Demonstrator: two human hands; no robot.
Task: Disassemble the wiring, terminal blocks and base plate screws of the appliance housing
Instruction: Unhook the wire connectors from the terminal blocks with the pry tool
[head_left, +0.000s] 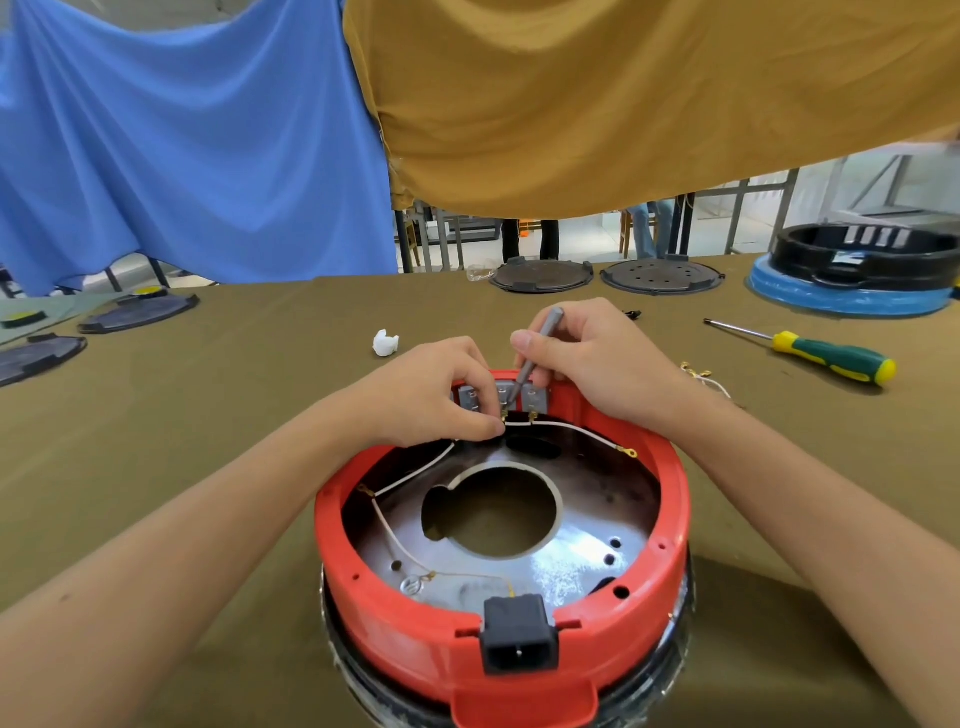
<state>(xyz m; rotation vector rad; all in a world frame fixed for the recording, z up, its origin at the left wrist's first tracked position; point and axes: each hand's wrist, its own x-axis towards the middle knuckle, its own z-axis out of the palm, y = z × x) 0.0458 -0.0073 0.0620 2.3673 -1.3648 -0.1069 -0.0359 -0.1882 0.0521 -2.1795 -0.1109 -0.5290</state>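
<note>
The red round plastic appliance housing (498, 618) stands inverted on the olive cloth worktop (208, 415), its black power socket (519, 639) nearest. At the far rim, the left hand (431, 395) pinches the thin white wire (566, 428) beside the grey metal terminal blocks (532, 397). The right hand (597, 358) grips a slim grey screwdriver (535, 353) with its tip at the middle block. Risk: excess pull may tear the wire from its connector, and a slipping tip may strike the left fingers (480, 387).
</note>
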